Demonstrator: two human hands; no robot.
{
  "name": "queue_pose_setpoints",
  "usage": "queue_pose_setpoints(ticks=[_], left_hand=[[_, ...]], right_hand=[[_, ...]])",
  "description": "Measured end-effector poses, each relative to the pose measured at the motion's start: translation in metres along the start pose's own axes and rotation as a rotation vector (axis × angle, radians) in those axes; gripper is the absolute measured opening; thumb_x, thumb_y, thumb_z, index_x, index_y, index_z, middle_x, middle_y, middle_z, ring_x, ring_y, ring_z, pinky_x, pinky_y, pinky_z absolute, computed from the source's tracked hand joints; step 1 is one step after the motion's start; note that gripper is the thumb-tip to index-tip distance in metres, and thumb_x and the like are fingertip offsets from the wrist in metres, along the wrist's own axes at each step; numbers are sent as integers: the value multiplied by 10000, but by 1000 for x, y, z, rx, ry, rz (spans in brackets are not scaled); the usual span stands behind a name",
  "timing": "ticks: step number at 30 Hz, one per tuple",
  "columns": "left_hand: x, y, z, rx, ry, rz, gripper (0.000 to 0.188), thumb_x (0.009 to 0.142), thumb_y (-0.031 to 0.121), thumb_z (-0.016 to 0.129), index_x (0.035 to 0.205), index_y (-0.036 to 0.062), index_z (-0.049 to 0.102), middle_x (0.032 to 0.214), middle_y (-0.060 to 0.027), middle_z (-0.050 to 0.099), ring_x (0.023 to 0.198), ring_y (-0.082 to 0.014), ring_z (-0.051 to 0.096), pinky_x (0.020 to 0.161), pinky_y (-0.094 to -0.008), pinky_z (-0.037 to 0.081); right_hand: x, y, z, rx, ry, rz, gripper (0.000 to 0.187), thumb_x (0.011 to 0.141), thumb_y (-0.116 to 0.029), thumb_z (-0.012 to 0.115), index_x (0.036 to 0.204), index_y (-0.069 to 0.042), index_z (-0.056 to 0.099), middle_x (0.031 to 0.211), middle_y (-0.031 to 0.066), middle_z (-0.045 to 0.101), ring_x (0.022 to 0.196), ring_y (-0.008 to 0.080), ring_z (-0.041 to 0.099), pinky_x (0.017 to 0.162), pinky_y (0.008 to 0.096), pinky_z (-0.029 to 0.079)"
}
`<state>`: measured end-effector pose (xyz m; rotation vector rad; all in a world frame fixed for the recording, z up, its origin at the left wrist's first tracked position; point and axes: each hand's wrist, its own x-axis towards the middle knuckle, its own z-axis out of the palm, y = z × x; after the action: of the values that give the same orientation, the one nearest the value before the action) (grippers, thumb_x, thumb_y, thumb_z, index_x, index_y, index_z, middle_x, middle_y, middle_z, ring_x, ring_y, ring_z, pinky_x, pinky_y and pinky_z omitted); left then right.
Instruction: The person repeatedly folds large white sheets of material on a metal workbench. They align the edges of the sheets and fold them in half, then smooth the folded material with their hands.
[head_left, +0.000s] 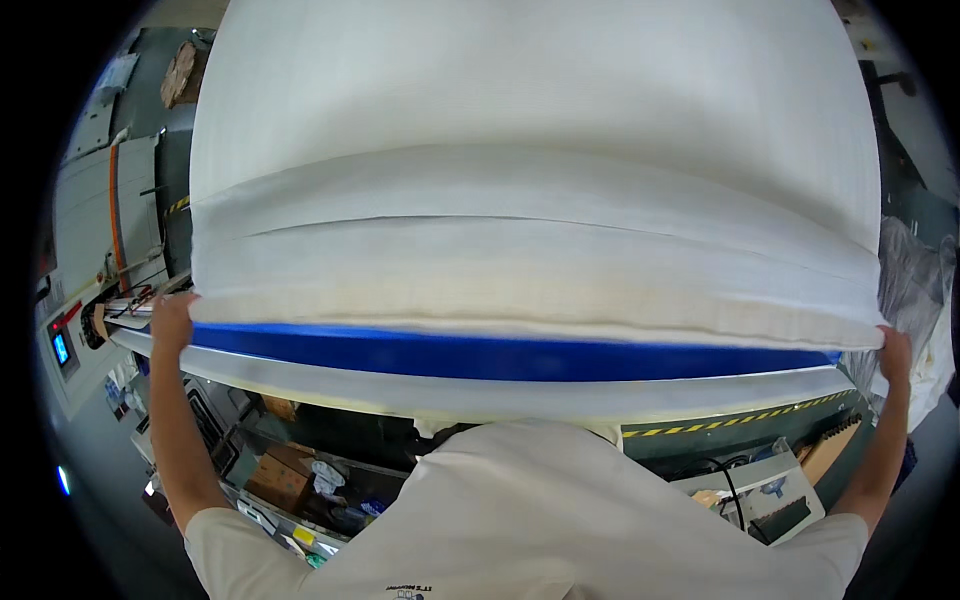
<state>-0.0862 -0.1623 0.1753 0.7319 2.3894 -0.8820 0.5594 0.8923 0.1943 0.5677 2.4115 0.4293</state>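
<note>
A wide white sheet of fabric (pixel 530 90) spreads away from me, its near part folded over in layers with a cream-coloured edge (pixel 520 308). At the far left end of that edge, my left hand (pixel 174 320) is closed on the fabric's corner. My right hand (pixel 893 354) grips the opposite corner, with both arms stretched wide. Between the fabric edge and my body shows a strip of bright blue surface (pixel 460 357), bordered by a long pale rail (pixel 500 395) that runs in front of my chest.
At the left stand a machine panel with a small lit screen (pixel 61 347) and an orange pipe (pixel 116 210). Below the rail are a cardboard box (pixel 279 478) and a grey device with a black cable (pixel 760 495). Clear plastic wrapping (pixel 912 270) hangs at the right.
</note>
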Motion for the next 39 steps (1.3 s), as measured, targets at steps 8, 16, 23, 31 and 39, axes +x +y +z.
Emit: queue_pose_setpoints(ticks=[8, 16, 23, 31, 39], left_hand=[[-16, 80, 62, 295, -588, 116, 273, 820, 102, 559, 1053, 168, 686, 1125, -43, 662, 1128, -220, 582, 1071, -486, 324], [-1, 87, 97, 273, -676, 31, 210, 768, 109, 634, 959, 85, 718, 1070, -106, 690, 988, -294, 659, 787, -448, 534], [-18, 25, 114, 309, -635, -543, 253, 898, 205, 526, 1048, 121, 712, 1102, -118, 683, 1043, -274, 650, 841, -459, 492], [-8, 53, 145, -364, 37, -651, 240, 893, 171, 521, 1084, 80, 632, 1081, -140, 660, 935, -315, 654, 762, -418, 532], [-5, 203, 9, -370, 201, -267, 227, 923, 195, 505, 1099, 115, 624, 1075, -106, 658, 941, -333, 633, 787, -424, 507]], right_hand=[[-49, -52, 67, -173, -437, -51, 225, 805, -118, 557, 982, -148, 693, 921, 99, 683, 922, 312, 620, 889, 453, 442], [-38, -79, 114, -364, -771, 13, 158, 892, -147, 529, 985, -85, 641, 1048, 94, 624, 1026, 280, 574, 961, 468, 416], [-58, -56, 149, -225, -328, -100, 145, 842, -105, 541, 873, -45, 670, 901, 150, 632, 886, 330, 615, 827, 451, 481], [-30, -107, 124, -421, -927, -317, 229, 748, -244, 584, 861, -98, 719, 884, 136, 699, 840, 290, 659, 759, 426, 520], [3, -242, -9, 369, -953, -204, 605, 621, -314, 702, 1152, -37, 617, 1079, 174, 665, 973, 335, 638, 846, 390, 504]])
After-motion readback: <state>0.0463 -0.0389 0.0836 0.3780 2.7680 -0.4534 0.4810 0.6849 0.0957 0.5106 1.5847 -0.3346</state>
